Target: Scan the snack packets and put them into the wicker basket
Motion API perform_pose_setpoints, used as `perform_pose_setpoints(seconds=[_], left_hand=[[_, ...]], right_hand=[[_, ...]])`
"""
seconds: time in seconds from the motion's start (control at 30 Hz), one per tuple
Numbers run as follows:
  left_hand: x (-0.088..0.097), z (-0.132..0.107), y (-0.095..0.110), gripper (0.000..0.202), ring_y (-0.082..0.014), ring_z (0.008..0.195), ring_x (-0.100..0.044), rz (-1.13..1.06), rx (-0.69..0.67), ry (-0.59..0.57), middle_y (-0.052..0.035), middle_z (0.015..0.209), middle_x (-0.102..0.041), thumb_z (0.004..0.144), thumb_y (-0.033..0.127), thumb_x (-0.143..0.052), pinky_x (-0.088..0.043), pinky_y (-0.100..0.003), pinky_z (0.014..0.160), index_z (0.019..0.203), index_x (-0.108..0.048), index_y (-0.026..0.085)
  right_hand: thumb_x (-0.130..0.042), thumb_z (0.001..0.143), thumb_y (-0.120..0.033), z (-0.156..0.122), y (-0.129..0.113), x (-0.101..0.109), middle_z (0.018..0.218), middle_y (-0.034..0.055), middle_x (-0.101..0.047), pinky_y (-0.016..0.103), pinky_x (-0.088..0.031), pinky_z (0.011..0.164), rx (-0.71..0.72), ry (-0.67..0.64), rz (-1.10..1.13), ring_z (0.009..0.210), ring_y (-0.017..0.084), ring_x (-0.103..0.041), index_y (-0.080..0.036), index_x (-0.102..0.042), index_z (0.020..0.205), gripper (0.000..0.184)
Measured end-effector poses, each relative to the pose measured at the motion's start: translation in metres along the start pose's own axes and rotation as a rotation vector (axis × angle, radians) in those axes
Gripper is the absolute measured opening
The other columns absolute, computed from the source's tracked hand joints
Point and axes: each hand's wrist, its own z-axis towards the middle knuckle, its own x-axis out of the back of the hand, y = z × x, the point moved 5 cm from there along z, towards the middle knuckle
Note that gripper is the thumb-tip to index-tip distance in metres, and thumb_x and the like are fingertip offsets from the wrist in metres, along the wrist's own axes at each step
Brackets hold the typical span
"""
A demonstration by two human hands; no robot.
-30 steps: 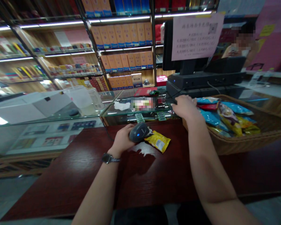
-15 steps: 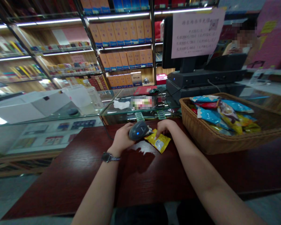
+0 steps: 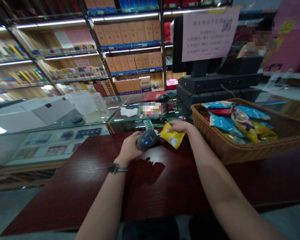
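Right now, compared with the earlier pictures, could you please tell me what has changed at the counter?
The right hand has moved from the wicker basket to the yellow snack packet, taken hold of it and lifted it off the dark wooden counter, up beside the barcode scanner. The left hand still grips the scanner, and the basket stayed where it was.

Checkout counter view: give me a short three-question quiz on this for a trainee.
1. Which hand holds the scanner?
2. True or false: the yellow packet lies in the basket.
3. Fill in the blank: the watch is on the ___ wrist.

Key:
1. Left hand
2. False: the right hand holds it
3. Left
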Motion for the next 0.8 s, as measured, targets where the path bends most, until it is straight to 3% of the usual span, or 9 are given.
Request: perform_pose_setpoints(seconds=[0.13, 0.23, 0.53, 0.67, 0.8], left_hand=[[-0.001, 0.000, 0.002, 0.036, -0.0236, 0.090, -0.069, -0.027, -0.009, -0.017, -0.0057, 0.107, -0.070, 0.068, 0.016, -0.065, -0.055, -0.033, 0.084, 0.103, -0.071, 0.021], [-0.003, 0.000, 0.003, 0.037, -0.0234, 0.091, -0.069, -0.049, -0.020, -0.038, -0.0056, 0.107, -0.070, 0.069, 0.015, -0.064, -0.055, -0.032, 0.084, 0.104, -0.071, 0.021], [-0.003, 0.000, 0.006, 0.032, -0.0234, 0.090, -0.069, -0.070, -0.023, -0.063, -0.0054, 0.105, -0.070, 0.067, 0.014, -0.063, -0.055, -0.032, 0.081, 0.097, -0.071, 0.020], [-0.001, 0.000, 0.005, 0.034, -0.0236, 0.090, -0.069, -0.072, -0.018, -0.049, -0.0051, 0.105, -0.071, 0.066, 0.014, -0.063, -0.054, -0.032, 0.080, 0.099, -0.070, 0.021], [-0.001, 0.000, 0.003, 0.032, -0.0233, 0.087, -0.069, -0.066, -0.012, -0.045, -0.0049, 0.104, -0.071, 0.066, 0.015, -0.064, -0.054, -0.031, 0.078, 0.096, -0.070, 0.021]], right_hand=[[-0.066, 0.077, -0.016, 0.003, -0.011, 0.022, 0.106, 0.0094, -0.072, 0.030, -0.055, 0.073, 0.196, 0.294, 0.118, 0.082, 0.019, -0.070, -0.016, -0.059, 0.107, 0.031], [-0.062, 0.080, -0.016, 0.002, -0.019, 0.029, 0.115, 0.0101, -0.069, 0.028, -0.054, 0.079, 0.312, 0.387, 0.219, 0.090, 0.016, -0.068, -0.015, -0.056, 0.114, 0.035], [-0.064, 0.076, -0.023, 0.003, -0.026, 0.032, 0.110, 0.0082, -0.070, 0.031, -0.054, 0.080, 0.437, 0.365, 0.371, 0.088, 0.017, -0.067, -0.017, -0.056, 0.114, 0.039], [-0.066, 0.076, -0.025, 0.000, -0.029, 0.029, 0.109, 0.0086, -0.070, 0.032, -0.054, 0.080, 0.439, 0.322, 0.422, 0.087, 0.018, -0.068, -0.018, -0.056, 0.113, 0.040], [-0.064, 0.074, -0.021, -0.004, -0.030, 0.029, 0.110, 0.0085, -0.070, 0.033, -0.054, 0.081, 0.421, 0.375, 0.410, 0.089, 0.018, -0.068, -0.017, -0.056, 0.113, 0.040]])
